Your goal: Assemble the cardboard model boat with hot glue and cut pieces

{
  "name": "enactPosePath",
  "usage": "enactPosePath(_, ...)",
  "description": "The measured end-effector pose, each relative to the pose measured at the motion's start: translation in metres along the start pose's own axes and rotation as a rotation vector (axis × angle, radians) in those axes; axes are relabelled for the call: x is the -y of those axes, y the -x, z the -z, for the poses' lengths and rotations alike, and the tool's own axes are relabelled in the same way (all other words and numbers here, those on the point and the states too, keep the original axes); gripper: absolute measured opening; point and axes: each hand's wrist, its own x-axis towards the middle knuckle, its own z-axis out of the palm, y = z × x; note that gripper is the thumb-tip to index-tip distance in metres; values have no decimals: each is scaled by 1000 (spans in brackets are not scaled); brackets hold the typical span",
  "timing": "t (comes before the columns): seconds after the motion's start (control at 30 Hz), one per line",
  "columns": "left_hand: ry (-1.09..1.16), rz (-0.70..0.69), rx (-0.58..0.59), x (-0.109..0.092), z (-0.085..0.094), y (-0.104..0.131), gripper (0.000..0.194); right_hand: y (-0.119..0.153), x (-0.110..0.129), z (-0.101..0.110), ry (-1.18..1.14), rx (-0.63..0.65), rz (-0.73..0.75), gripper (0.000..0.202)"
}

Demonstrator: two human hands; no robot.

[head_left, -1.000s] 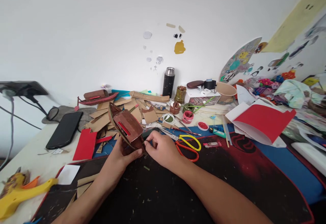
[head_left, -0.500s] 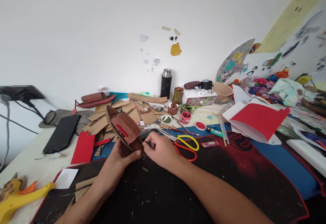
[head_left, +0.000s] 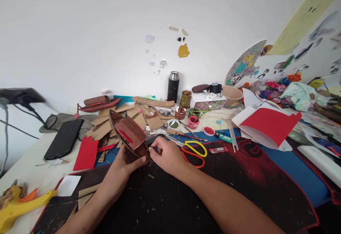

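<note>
A brown model boat (head_left: 130, 131) with a curved cabin roof and a red strip in its side is tilted above the black mat (head_left: 160, 205). My left hand (head_left: 126, 163) is closed round its lower hull, the thumb lying along the near end. At that same end, my right hand (head_left: 163, 154) is closed in a pinch, its fingertips against the boat. Whether a small part sits between those fingertips is hidden. Scissors (head_left: 195, 152) with yellow and orange handles lie just right of my right hand.
Cardboard scraps (head_left: 106, 127), red card (head_left: 85, 154) and a second model boat (head_left: 99, 104) lie behind and left. A yellow glue gun (head_left: 26, 205) rests front left, a black phone (head_left: 64, 140) behind it. Paint pots (head_left: 193, 122) and a black flask (head_left: 173, 86) stand at the back.
The view has shifted very slightly. Both hands keep the same hold at the boat, with no other clear change.
</note>
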Motion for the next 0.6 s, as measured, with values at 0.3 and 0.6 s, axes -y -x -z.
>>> enactPosePath(0.3, -20, -19, -35, 2, -1, 0, 67, 2, 0, 2, 4, -12, 37, 6)
enactPosePath(0.6, 2, -38, -30, -3, -6, 4, 63, 4, 0, 4, 18, -23, 71, 5)
